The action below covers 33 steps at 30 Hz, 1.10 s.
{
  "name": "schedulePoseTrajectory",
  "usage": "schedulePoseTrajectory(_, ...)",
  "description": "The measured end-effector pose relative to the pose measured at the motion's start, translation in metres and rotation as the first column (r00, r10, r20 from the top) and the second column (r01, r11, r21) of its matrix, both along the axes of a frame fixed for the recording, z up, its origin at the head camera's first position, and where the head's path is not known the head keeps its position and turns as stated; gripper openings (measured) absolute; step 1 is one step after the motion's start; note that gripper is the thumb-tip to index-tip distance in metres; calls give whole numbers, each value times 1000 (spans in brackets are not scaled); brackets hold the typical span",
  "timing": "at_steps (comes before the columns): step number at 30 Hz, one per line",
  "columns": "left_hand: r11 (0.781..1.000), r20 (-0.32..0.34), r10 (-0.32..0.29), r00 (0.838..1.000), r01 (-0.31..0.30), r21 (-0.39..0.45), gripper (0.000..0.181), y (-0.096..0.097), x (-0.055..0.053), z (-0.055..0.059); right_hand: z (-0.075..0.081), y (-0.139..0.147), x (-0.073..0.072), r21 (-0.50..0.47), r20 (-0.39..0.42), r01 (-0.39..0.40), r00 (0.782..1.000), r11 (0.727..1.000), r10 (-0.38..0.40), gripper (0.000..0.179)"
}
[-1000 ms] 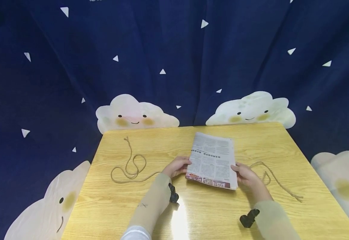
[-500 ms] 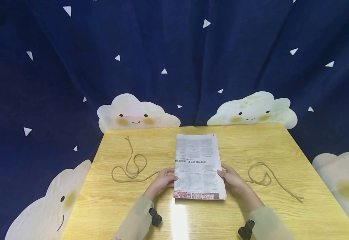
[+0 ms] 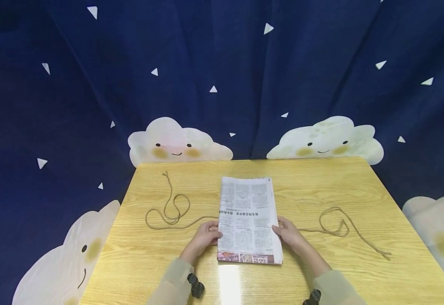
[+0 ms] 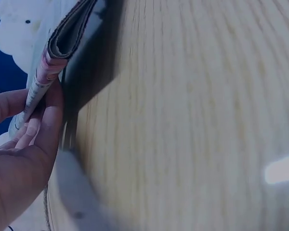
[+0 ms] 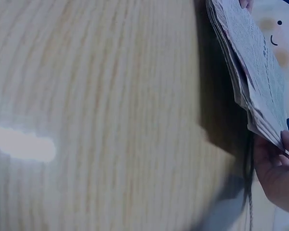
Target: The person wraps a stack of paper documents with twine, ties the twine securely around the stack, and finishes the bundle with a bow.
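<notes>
A folded stack of newspaper [image 3: 246, 220] lies between my two hands, over the middle of the table. My left hand [image 3: 203, 239] holds its left edge, thumb on top and fingers underneath. On the opposite edge my right hand [image 3: 288, 235] pinches it the same way. The left wrist view shows the rounded fold of the newspaper [image 4: 53, 60], with a shadow on the table below it. Loose layered edges of the newspaper [image 5: 245, 77] show in the right wrist view. A thin brown rope [image 3: 168, 220] runs under the paper and comes out on both sides.
The rope's left part lies in loops on the wooden table [image 3: 149, 262]; its right part makes a smaller loop and ends near the right side. A dark blue curtain [image 3: 191, 55] with cloud shapes hangs behind the table's back edge.
Both hands have brought the newspaper left and toward the person, turning it from slanted to nearly straight. It now overlaps the rope's middle.
</notes>
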State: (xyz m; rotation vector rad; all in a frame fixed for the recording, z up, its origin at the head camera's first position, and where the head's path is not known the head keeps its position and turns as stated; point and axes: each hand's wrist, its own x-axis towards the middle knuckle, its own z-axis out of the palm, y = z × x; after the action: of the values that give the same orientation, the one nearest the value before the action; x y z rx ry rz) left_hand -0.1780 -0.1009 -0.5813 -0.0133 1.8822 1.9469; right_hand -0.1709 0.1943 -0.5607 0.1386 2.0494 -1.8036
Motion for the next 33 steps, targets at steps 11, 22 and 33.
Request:
schedulePoseTrajectory(11,998,-45,0,999,-2,-64,37,8,2,2,-9,-2,-3,221,-65,65,997,973,-51,40)
schedulePoseTrajectory(22,828,-208,-107,972,-29,-559,17,17,-1,15,-4,-8,-2,614,-175,78,984,786,39,40)
schedulePoseTrajectory(33,642,-507,-290,812,-227,-732,48,25,-6,17,-4,-15,5,736,-412,238,900,634,140,46)
